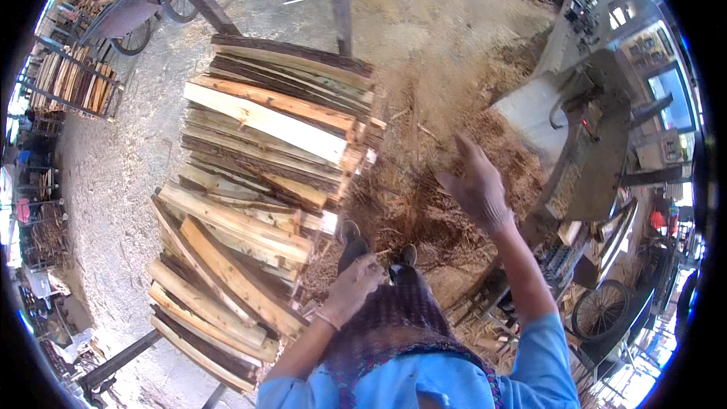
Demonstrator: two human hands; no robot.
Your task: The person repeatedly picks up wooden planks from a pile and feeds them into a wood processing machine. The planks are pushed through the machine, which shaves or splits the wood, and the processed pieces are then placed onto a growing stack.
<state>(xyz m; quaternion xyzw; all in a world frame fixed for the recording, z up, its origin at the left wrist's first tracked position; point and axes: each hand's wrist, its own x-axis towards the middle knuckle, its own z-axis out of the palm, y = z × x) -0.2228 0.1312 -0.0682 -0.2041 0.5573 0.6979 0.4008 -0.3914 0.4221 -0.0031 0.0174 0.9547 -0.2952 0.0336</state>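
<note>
The left hand (351, 290) hides its palm; the lower edge crops the shirt (413, 382).

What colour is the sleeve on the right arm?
The sleeve is light blue; head view.

Toward nine o'clock the stacked boards (235, 220) are raw, matt wood, rough with dark bark along many edges, while one pale plank (265, 123) at ten looks smoothly sawn. Dull, dusty metal makes up the machine housing (602, 170) at three, with loose, fibrous wood shavings (515, 144) beside it. At six hang a soft blue cloth shirt (447, 379) and dark, patterned matt fabric (405, 303).
</note>
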